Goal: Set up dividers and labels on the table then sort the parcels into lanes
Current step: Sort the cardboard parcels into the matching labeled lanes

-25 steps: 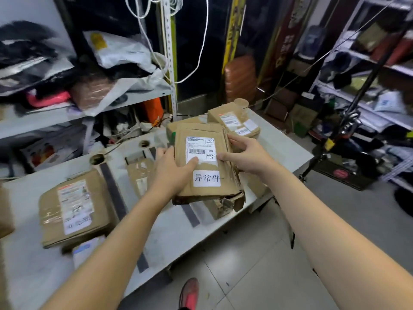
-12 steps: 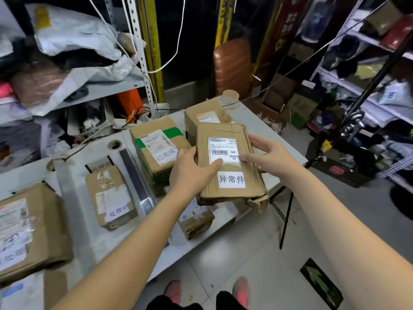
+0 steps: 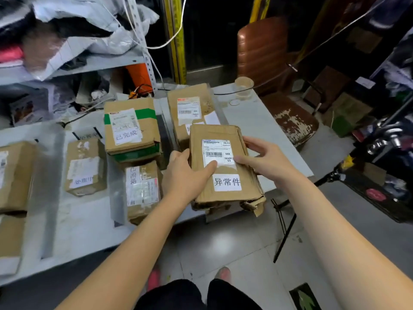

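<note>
Head camera shows both hands holding one brown parcel over the white table; left hand and right hand grip its sides, thumbs on top.

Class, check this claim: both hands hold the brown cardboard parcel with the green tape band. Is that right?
No. In the head view, the left hand and right hand hold the brown cardboard parcel with white labels; the green-taped cardboard box lies untouched to its left.
</note>
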The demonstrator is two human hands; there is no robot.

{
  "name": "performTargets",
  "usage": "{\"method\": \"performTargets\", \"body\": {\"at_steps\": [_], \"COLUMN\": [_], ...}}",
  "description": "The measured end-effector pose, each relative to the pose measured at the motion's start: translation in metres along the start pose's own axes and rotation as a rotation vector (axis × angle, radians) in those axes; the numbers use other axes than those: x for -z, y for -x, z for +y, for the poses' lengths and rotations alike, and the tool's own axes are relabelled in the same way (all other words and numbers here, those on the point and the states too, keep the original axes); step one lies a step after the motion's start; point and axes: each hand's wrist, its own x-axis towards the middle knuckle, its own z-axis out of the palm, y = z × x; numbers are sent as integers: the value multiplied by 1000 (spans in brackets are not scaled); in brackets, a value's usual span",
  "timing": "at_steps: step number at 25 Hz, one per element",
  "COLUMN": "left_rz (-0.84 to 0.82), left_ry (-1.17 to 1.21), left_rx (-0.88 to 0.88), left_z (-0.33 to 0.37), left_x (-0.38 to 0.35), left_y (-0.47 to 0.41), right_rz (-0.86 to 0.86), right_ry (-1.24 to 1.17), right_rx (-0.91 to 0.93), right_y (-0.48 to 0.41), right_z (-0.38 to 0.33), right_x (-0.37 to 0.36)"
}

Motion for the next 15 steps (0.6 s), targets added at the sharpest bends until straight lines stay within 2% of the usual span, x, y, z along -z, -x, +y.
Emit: {"method": "performTargets", "body": {"at_steps": [7, 15], "left_rz": [16, -9], "left_ry": [-72, -65], "left_rx": [119, 185], "left_z": [-19, -50], "left_x": [-30, -66], "left_y": [11, 3], "right_rz": [-123, -56], "right_ry": [131, 416], "right_rx": [-33, 11], "right_y": [-18, -43], "right_z": [24, 45], "right_x": [-4, -22]}}
